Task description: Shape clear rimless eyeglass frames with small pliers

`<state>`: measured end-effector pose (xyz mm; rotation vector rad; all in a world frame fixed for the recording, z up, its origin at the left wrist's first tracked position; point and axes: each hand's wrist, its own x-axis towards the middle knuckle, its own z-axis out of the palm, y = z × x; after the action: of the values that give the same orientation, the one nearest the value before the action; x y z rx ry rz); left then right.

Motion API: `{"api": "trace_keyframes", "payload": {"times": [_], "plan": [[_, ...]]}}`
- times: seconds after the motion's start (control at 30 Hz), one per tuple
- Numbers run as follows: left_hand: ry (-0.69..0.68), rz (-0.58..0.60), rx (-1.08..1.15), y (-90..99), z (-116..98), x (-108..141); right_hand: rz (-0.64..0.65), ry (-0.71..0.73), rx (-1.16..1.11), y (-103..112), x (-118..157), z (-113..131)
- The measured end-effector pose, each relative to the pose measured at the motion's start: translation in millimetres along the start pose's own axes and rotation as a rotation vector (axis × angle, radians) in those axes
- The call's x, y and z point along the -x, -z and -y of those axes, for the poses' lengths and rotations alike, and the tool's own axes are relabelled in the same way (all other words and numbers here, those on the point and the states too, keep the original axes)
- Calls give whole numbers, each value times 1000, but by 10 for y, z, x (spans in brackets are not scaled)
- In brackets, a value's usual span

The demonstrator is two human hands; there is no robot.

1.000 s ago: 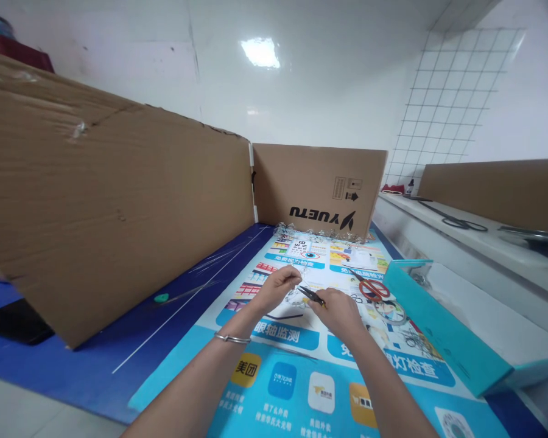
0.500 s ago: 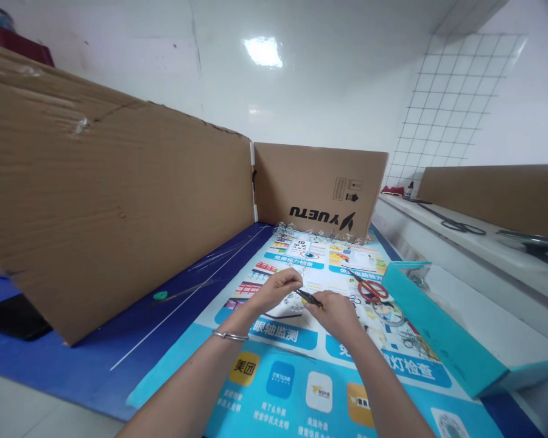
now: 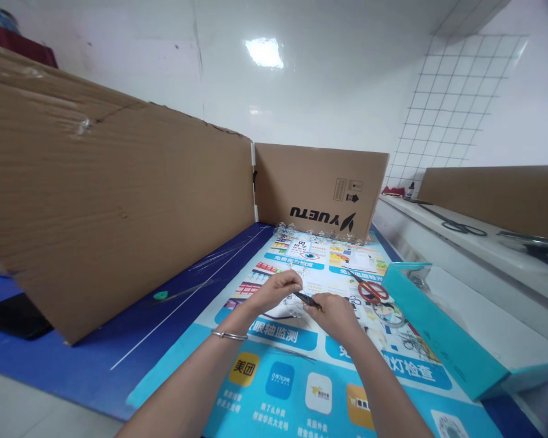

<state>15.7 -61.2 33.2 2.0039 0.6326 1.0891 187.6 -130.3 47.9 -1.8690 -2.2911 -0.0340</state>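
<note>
Over the printed poster (image 3: 301, 365), my right hand (image 3: 337, 315) is wrapped around a pair of pliers (image 3: 307, 299), whose dark jaws point left. My left hand (image 3: 279, 291) is closed in a pinch close to the jaw tips. Whatever lies between its fingertips is too small to make out. Clear, glinting pieces (image 3: 296, 306) show just below and behind the jaws. Most of the pliers' handles are hidden inside my right hand.
Red-handled scissors (image 3: 373, 292) and wire coils (image 3: 389, 314) lie right of my hands. A turquoise box (image 3: 452, 328) stands farther right. Cardboard panels (image 3: 319, 182) close off the back and left. Clear beaded pieces (image 3: 322, 234) line the back; a green item (image 3: 161, 295) lies left.
The pliers have turned slightly in my right hand, and their jaws look narrower. Both hands stay in nearly the same place.
</note>
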Motion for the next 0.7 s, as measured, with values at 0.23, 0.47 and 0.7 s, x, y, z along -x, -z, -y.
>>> {"api": "trace_keyframes", "payload": {"times": [0.23,0.47,0.7], "plan": [[-2,-3,-5,-3,12,3,-26,33,0,-28,-3,-20],[-7,3,38,2,5,9,-49,34,17,-27,10,-10],[24,-20,170,47,46,2,-50,51,-152,-34,-31,-105]]}}
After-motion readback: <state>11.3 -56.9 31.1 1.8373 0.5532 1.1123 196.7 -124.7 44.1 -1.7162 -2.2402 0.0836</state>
